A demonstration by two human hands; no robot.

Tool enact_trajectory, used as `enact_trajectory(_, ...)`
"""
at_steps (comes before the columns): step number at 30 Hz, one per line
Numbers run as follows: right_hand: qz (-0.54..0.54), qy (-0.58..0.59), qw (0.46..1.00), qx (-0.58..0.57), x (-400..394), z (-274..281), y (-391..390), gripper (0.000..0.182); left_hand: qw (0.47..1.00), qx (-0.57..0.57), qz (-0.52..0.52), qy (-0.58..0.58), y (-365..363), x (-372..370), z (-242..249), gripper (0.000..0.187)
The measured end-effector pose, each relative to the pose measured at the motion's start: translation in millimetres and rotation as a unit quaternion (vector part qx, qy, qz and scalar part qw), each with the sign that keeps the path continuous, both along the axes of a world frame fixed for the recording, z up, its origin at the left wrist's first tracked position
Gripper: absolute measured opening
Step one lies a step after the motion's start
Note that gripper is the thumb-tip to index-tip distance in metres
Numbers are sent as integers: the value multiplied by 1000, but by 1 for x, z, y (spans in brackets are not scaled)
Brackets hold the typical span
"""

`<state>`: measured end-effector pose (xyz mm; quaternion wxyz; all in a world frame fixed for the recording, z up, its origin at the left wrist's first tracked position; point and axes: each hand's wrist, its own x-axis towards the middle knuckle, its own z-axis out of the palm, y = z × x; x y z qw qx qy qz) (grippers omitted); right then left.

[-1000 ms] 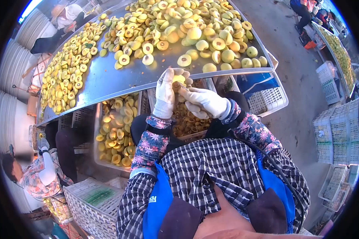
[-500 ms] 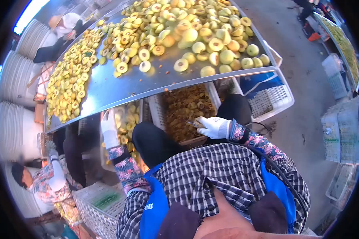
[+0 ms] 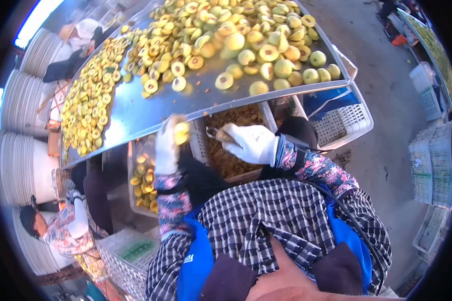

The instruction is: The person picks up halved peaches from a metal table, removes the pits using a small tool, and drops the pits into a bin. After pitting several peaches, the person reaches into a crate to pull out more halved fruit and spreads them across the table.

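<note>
In a white glove, my left hand [image 3: 167,148] is closed around a yellow peach half [image 3: 182,133] at the front edge of the metal table [image 3: 196,103]. My right hand [image 3: 251,144], gloved too, grips a small pitting tool [image 3: 213,132] whose metal loop points left towards the fruit; the glove hides most of its handle. The tool and the peach are a short way apart. Below my right hand stands a crate of brown scraps [image 3: 236,160]. Beneath my left hand, a crate [image 3: 144,185] contains yellow peach halves.
Many halved peaches [image 3: 196,45] and some whole ones cover the table. A white basket [image 3: 344,123] stands at the right under its edge. Co-workers [image 3: 68,223] sit on the left, near stacked white tubs [image 3: 25,165]. Pale crates [image 3: 429,165] are stacked at the right.
My left hand has risen from beside the lower crate and moved right, now with a peach half in it. My right hand has moved up and left with the tool, towards the left hand.
</note>
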<state>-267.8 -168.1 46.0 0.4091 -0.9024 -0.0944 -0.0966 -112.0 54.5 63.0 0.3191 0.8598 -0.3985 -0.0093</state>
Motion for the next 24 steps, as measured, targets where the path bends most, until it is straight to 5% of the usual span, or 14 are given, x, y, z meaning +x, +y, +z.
enact_trajectory(1,1,29,1000,10,-6,-8,-6,34,960,-132,104,223,21,6,-4,43)
enact_trajectory(3,2,91,996,23,-21,-21,-15,34,984,114,140,-3,98,52,-44,41)
enact_trajectory(6,-18,175,984,13,-36,-16,-26,33,903,307,290,-77,66,37,0,47)
enact_trajectory(8,-22,169,985,29,-38,-15,-30,34,967,105,230,25,34,64,-21,51)
enact_trajectory(10,-30,159,986,38,-40,-8,-26,35,996,42,60,-59,-41,55,6,52)
enact_trajectory(14,-36,181,983,18,-41,-7,-27,40,995,61,-74,-43,-170,64,-17,55)
enact_trajectory(20,-46,209,976,50,-54,-18,-35,42,965,261,28,-6,-233,80,-47,60)
enact_trajectory(23,-71,184,977,82,-58,-18,-34,40,982,-27,8,186,-211,98,-45,59)
enact_trajectory(24,-81,168,978,92,-58,-15,-34,39,908,-207,-32,363,-200,93,-38,50)
